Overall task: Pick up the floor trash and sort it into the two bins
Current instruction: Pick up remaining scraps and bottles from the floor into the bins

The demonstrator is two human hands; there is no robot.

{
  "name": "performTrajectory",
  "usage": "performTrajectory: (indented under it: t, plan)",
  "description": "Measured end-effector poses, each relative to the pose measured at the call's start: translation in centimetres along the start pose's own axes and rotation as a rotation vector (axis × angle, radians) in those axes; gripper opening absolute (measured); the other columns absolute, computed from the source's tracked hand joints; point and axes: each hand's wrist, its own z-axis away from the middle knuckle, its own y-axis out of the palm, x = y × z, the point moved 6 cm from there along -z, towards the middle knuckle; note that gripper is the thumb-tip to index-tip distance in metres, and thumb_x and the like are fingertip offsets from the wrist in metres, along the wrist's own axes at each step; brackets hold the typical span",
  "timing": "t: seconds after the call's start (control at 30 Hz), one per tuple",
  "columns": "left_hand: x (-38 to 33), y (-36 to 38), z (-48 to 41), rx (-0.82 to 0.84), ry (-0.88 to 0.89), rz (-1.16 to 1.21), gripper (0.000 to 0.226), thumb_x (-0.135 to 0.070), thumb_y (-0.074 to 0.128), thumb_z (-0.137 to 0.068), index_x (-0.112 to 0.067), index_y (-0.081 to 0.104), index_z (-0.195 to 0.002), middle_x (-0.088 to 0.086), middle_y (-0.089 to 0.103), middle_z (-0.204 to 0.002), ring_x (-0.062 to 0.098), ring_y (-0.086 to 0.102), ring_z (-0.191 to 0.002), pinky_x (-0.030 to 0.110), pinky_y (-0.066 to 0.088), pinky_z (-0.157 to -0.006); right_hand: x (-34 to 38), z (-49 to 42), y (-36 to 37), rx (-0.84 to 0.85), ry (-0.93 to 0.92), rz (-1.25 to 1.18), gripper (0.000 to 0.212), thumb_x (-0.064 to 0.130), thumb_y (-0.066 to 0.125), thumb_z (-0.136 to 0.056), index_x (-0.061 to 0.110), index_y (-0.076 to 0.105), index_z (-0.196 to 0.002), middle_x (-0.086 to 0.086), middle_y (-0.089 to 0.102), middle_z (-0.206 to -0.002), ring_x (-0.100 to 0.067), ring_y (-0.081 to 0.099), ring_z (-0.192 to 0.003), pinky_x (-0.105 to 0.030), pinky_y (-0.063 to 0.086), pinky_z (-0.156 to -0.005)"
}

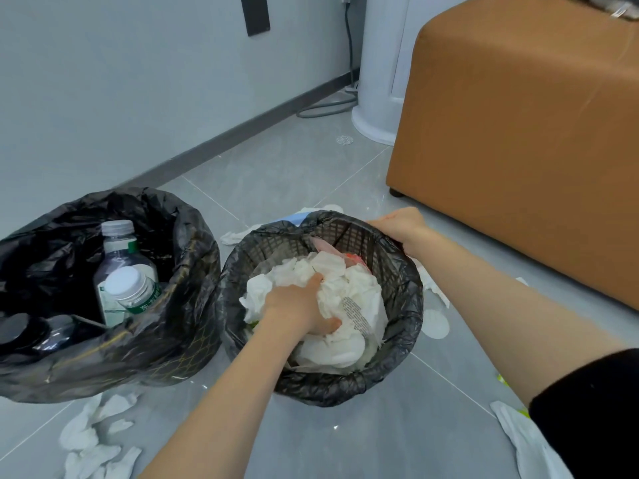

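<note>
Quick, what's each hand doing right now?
Left hand: closed on white tissues inside the bin.
Right hand: closed, holding the mesh bin by its rim.

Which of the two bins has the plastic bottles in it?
The left-side bin, loosely lined with a black bag: bottles stand in it. The other, a mesh basket gripped by the right hand, holds white tissue.

A pale wall [103, 81] met grey floor tiles [294, 167] at a dark baseboard [224, 136]. A tan ottoman [518, 150] stood beside a white cylinder [377, 63].
</note>
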Motion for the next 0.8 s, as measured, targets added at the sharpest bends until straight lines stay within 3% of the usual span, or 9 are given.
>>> performTrajectory:
  t: [0.07, 0.2, 0.3, 0.37, 0.43, 0.6, 0.7, 0.8]
  plan:
    - [-0.2, 0.3, -0.5, -0.024, -0.001, -0.013, 0.073, -0.053, 0.05, -0.083, -0.026, 0.021, -0.145, 0.005, 0.044, -0.14, 0.028, 0.046, -0.124, 0.038, 0.042, -0.099, -0.7, 0.0, 0.1, 0.03, 0.068, -0.059, 0.062, 0.033, 0.09, -0.052, -0.001, 0.064, -0.098, -0.012, 0.069, -0.099, -0.024, 0.067, -0.093, -0.039, 0.056, -0.087]
    - [-0.5, 0.4, -0.3, -0.046, -0.037, -0.057, 0.075, -0.057, 0.042, -0.086, -0.028, 0.011, -0.148, 0.005, 0.048, -0.136, 0.027, 0.05, -0.12, 0.036, 0.043, -0.091, -1.8, 1.3, -0.5, 0.046, 0.087, -0.158, 0.045, 0.021, 0.083, -0.067, -0.002, 0.066, -0.101, -0.014, 0.07, -0.1, -0.025, 0.068, -0.092, -0.039, 0.057, -0.084]
    - [-0.9, -0.3, 1.1, -0.105, -0.062, -0.011, 0.08, -0.062, 0.043, -0.086, -0.028, 0.007, -0.15, 0.014, 0.029, -0.146, 0.031, 0.032, -0.134, 0.043, 0.038, -0.099, -2.4, 2.7, -1.7, 0.054, 0.018, -0.201, 0.019, 0.022, 0.068, -0.085, 0.011, 0.069, -0.1, -0.004, 0.066, -0.092, -0.015, 0.061, -0.075, -0.025, 0.053, -0.064]
    - [-1.3, -1.6, 2.4, -0.199, -0.095, -0.04, 0.084, -0.062, 0.045, -0.085, -0.025, 0.005, -0.15, 0.017, 0.015, -0.148, 0.033, 0.018, -0.137, 0.044, 0.032, -0.103, -2.8, 3.8, -2.4, 0.077, -0.003, -0.219, 0.016, 0.024, 0.061, -0.09, 0.015, 0.066, -0.103, 0.0, 0.064, -0.088, -0.014, 0.057, -0.067, -0.021, 0.049, -0.053]
    - [-2.1, -3.0, 3.8, -0.315, -0.125, -0.06, 0.09, -0.064, 0.047, -0.083, -0.02, 0.004, -0.15, 0.015, 0.018, -0.145, 0.032, 0.02, -0.133, 0.043, 0.027, -0.104, -3.3, 4.6, -3.3, 0.09, -0.017, -0.216, 0.017, 0.025, 0.056, -0.094, 0.016, 0.063, -0.106, 0.003, 0.064, -0.089, -0.013, 0.059, -0.066, -0.019, 0.047, -0.048]
    - [-4.2, -6.2, 6.3, -0.502, -0.126, -0.034, 0.096, -0.062, 0.053, -0.081, -0.015, 0.004, -0.149, 0.01, 0.026, -0.146, 0.029, 0.022, -0.135, 0.048, 0.012, -0.111, -5.3, 6.1, -5.9, 0.068, -0.009, -0.267, 0.021, 0.026, 0.057, -0.093, 0.017, 0.063, -0.111, -0.002, 0.067, -0.107, -0.02, 0.063, -0.078, -0.029, 0.056, -0.073]
    - [-6.1, -8.1, 7.4, -0.574, -0.06, -0.025, 0.082, -0.054, 0.052, -0.086, -0.018, 0.013, -0.149, 0.006, 0.024, -0.151, 0.027, 0.016, -0.141, 0.052, 0.0, -0.114, -6.8, 6.6, -8.0, 0.047, -0.005, -0.304, 0.021, 0.024, 0.057, -0.093, 0.018, 0.063, -0.112, -0.002, 0.066, -0.109, -0.02, 0.061, -0.078, -0.029, 0.055, -0.075]
    - [-9.1, -9.4, 8.5, -0.694, 0.051, -0.026, 0.059, -0.041, 0.045, -0.093, -0.022, 0.026, -0.145, -0.001, 0.04, -0.144, 0.021, 0.03, -0.136, 0.052, -0.006, -0.114, -8.8, 6.9, -10.4, 0.008, 0.017, -0.337, 0.023, 0.018, 0.058, -0.092, 0.017, 0.063, -0.115, -0.002, 0.065, -0.108, -0.018, 0.061, -0.073, -0.027, 0.054, -0.071]
